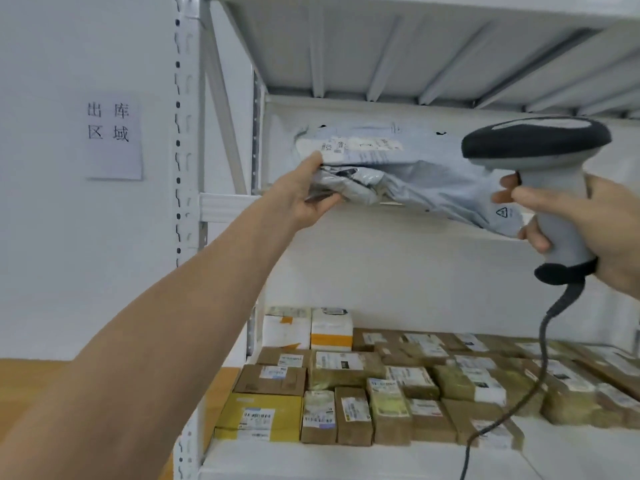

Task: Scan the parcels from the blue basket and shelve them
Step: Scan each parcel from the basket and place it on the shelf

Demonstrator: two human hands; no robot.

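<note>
Left hand (308, 199): I pinch the parcel's (415, 174) left end between thumb and fingers, to slide it onto the shelf (225, 206).
Right hand (595, 230): curled round the scanner (533, 143) grip, right of the parcel, out of its path.
Parcel: grey mailer, label up, between my hands; scanned already, I judge.
Boxes (381, 393): below both hands.
Basket: unseen.

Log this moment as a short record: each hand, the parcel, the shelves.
left hand: grips the left end of the grey plastic mailer bag
right hand: holds the grey handheld barcode scanner by its handle
parcel: label showing, at the white metal upper shelf; resting or not, unclear
lower shelf: labelled brown cardboard boxes
</note>
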